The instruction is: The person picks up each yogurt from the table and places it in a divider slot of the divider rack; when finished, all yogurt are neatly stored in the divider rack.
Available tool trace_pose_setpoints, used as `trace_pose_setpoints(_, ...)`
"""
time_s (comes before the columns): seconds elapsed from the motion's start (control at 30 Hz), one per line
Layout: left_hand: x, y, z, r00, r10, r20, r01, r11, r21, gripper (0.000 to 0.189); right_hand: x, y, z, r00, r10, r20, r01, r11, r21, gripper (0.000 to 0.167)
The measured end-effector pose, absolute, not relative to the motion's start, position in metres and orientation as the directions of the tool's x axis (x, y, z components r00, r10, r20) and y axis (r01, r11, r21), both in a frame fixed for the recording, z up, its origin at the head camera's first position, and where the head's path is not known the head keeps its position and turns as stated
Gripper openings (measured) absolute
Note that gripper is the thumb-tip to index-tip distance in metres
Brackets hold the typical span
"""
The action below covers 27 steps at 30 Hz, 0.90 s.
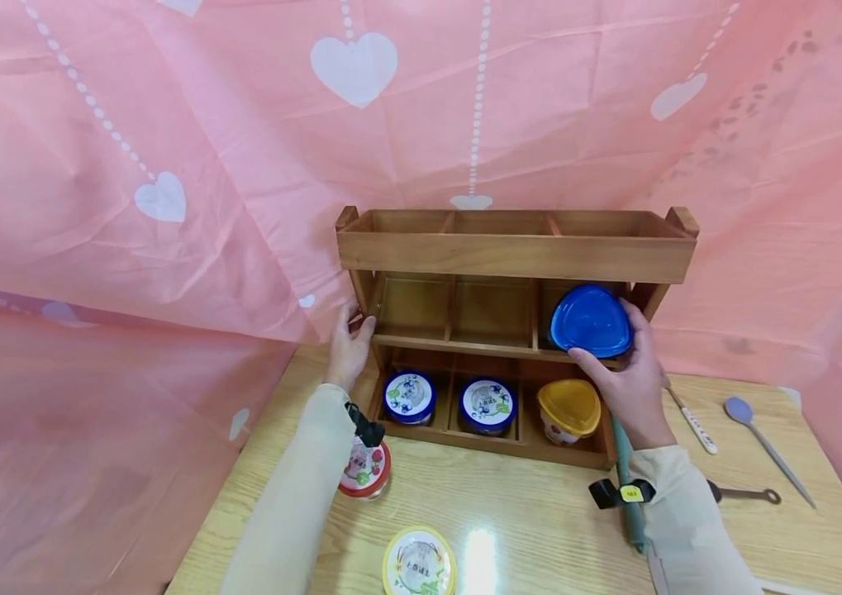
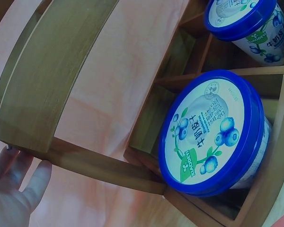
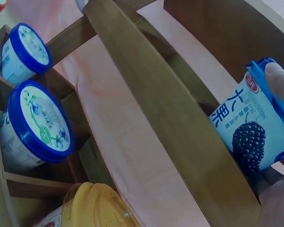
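Note:
A wooden tiered rack (image 1: 513, 254) with three rows of compartments stands on the table. My right hand (image 1: 632, 380) grips a yogurt cup with a blue triangular lid (image 1: 590, 321) at the right compartment of the middle row. The right wrist view shows a blackberry picture on that cup's side (image 3: 251, 127), with the thumb on its lid edge. At the rack's left end, my left hand (image 1: 349, 347) holds the side of the middle row between thumb and fingers. Below sit two blue-lidded blueberry tubs (image 1: 409, 397) and a cup with a yellow triangular lid (image 1: 569, 407).
A red-lidded tub (image 1: 366, 469) stands by my left forearm, and a yellow-lidded tub (image 1: 419, 564) is nearer the front. On the right lie a blue-headed spoon (image 1: 768, 442), a white-handled utensil (image 1: 697, 428) and a rolled green item (image 1: 632, 512). Pink cloth (image 1: 257, 165) hangs behind.

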<state>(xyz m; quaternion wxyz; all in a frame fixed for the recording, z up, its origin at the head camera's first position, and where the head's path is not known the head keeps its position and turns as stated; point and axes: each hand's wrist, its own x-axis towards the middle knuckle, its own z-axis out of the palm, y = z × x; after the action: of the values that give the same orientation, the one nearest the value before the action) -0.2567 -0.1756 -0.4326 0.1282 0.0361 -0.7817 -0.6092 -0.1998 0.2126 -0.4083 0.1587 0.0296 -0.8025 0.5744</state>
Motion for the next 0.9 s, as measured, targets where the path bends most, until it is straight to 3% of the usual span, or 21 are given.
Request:
trace_pose_setpoints(0.43,-0.2591,-0.1759,-0.4325,-0.965,-0.205,0.162,0.105,0.262,0.959,0.044,-0.2058,0.2137,-0.4062,-0.958,0.084,0.276,-0.214,0.434,-0.875,0.090)
trace_pose_setpoints(0.9,-0.2565,-0.1774,-0.4336,-0.968,-0.204,0.146,0.086,0.276,0.957,0.045,-0.2077,0.2159,-0.4067,-0.967,0.056,0.248,-0.205,0.405,-0.891,0.093)
